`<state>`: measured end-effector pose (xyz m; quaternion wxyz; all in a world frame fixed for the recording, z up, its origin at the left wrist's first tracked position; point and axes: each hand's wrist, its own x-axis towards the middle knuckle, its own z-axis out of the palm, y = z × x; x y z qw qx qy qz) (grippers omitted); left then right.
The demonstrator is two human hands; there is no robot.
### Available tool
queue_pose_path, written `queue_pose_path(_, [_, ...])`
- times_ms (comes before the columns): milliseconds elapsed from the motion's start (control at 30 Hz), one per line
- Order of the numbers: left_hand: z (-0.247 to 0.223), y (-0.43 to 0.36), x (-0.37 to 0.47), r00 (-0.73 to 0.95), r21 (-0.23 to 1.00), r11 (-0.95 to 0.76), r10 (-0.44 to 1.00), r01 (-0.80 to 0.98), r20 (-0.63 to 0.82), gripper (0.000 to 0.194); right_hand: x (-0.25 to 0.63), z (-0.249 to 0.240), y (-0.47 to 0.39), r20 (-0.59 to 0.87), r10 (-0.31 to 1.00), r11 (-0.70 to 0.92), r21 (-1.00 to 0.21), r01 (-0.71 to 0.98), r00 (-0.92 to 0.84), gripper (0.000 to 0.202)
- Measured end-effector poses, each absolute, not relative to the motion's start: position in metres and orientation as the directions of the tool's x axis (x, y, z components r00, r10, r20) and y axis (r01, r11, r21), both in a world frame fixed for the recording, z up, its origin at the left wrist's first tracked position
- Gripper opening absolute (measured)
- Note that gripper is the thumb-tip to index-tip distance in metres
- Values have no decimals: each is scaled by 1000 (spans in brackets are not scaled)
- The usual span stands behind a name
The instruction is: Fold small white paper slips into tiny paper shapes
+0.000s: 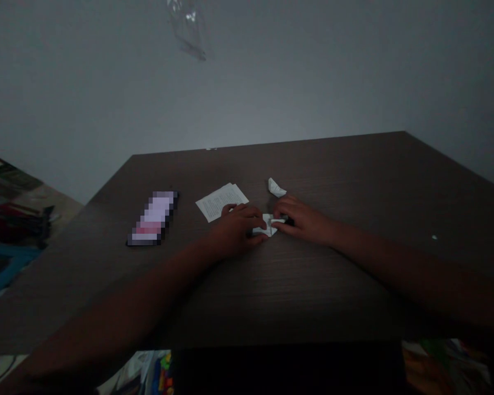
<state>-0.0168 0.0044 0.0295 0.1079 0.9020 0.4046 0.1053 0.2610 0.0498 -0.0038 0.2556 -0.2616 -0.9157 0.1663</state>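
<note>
Near the middle of the table [346,280] lies a small white paper [267,226], creased and partly folded, between the person's two hands. Its right side is gripped between the thumb and fingers of the right hand [302,220]. On its left side rest the bent fingers of the left hand [241,229], the thumb at the near edge; whether they pinch or only press, I cannot tell. The hands are close but not touching.

Just beyond the right hand sits a folded piece [276,188], also white. Printed sheets [220,202] lie overlapped just past the left hand. Farther left is a phone [152,219], its screen blurred into blocks. Well to the right lies a tiny scrap [434,237]. Behind the table rises a plain wall [313,77], with a clear plastic bag [189,27] high on it.
</note>
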Motion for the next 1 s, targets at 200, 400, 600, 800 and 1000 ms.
queue_pose_path(200, [22, 13, -28, 753, 284, -776, 623, 563, 212, 18, 260, -2, 47, 341, 612, 772, -455, 444, -713, 17])
queue_pose_path(400, [24, 12, -27, 810, 299, -827, 545, 476, 217, 26, 258, 0, 43, 314, 657, 741, -437, 510, -685, 18])
queue_pose_path(600, [37, 5, -26, 859, 142, -865, 498, 482, 119, 37, 258, 2, 41, 292, 690, 717, -399, 571, -662, 20])
queue_pose_path(800, [41, 2, -23, 865, 74, -867, 497, 493, 66, 35, 259, -1, 42, 302, 682, 726, -387, 568, -666, 18])
queue_pose_path(1000, [45, -2, -17, 846, 24, -846, 533, 532, 20, 31, 261, -3, 44, 329, 689, 719, -423, 551, -646, 18])
